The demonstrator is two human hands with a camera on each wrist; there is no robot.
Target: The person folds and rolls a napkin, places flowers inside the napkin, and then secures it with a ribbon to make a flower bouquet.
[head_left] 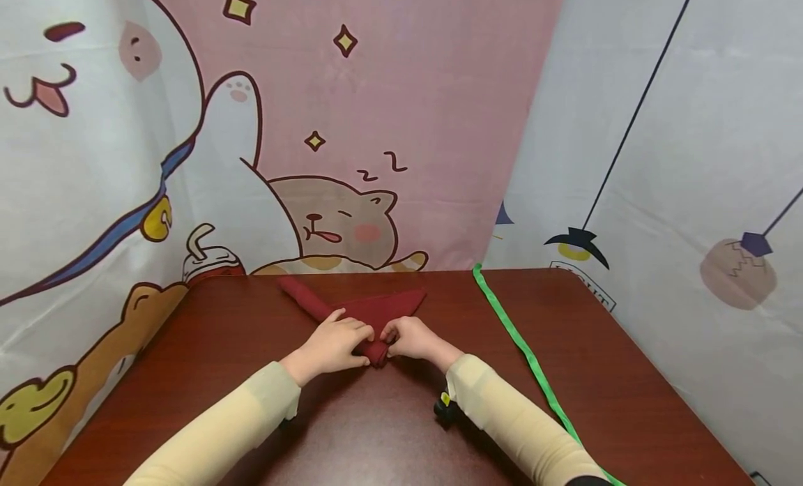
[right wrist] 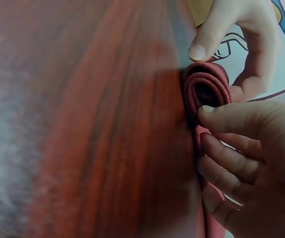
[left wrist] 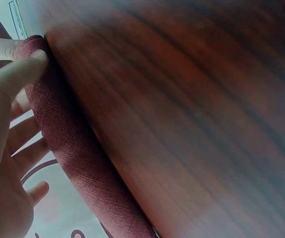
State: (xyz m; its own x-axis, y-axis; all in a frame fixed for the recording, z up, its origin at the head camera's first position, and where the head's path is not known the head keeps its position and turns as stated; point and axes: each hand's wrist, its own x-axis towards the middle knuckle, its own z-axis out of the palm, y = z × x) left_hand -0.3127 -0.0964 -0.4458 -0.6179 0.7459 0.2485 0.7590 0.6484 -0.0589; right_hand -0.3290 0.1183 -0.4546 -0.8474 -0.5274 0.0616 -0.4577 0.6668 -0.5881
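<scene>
A dark red cloth (head_left: pixel 392 306) lies mid-table toward the far edge, partly rolled into a tube and partly spread as a flat triangle. My left hand (head_left: pixel 335 343) holds the tube near its near end, thumb on one side and index finger on the other. At that same end, my right hand (head_left: pixel 415 338) pinches the cloth. The right wrist view shows the layered, spiralled end of the roll (right wrist: pixel 206 79) with the right thumb at its opening. In the left wrist view the rolled tube (left wrist: pixel 83 148) runs long and smooth beside the left palm.
A green strip (head_left: pixel 511 329) runs along the right side of the brown wooden table (head_left: pixel 351 430). Near the right forearm sits a small black object (head_left: pixel 444 411) with a yellow mark. Printed curtains (head_left: pixel 426 123) hang behind and beside the table.
</scene>
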